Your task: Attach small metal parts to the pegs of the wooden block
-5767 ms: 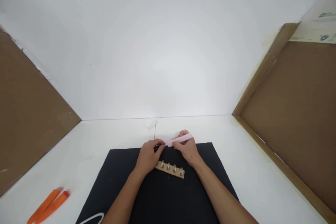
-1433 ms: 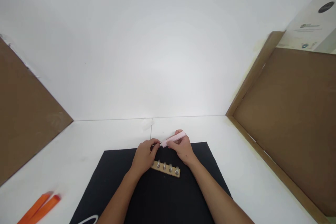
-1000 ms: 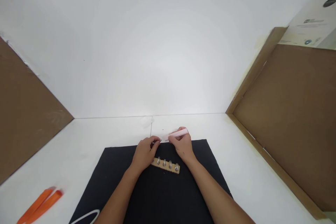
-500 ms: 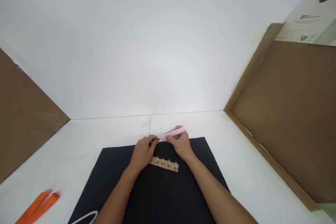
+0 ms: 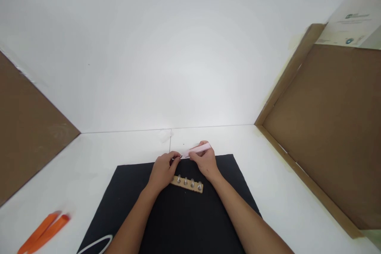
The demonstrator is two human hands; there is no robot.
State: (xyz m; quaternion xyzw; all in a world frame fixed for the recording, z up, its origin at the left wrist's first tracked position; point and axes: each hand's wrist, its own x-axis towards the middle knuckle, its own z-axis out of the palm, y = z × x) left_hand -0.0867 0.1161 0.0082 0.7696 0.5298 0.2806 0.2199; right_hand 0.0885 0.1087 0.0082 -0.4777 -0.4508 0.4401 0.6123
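In the head view, your right hand [image 5: 206, 165] is closed around a pink strip [image 5: 197, 150]. Your left hand [image 5: 162, 173] is also closed, at the strip's left end, but what it pinches there is too small to tell. Just near your hands, a wooden bar with four bolts [image 5: 186, 184] lies on a black mat [image 5: 127, 206], and orange pry tools [image 5: 43, 228] lie far to the left.

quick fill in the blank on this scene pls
The pale pink stick is held in the ____ hand. The wooden strip carries ____ metal bolts in a row. That strip lies on a ____ mat. The orange strips lie off the mat, to its ____ side in view.

Missing words: right, four, black, left
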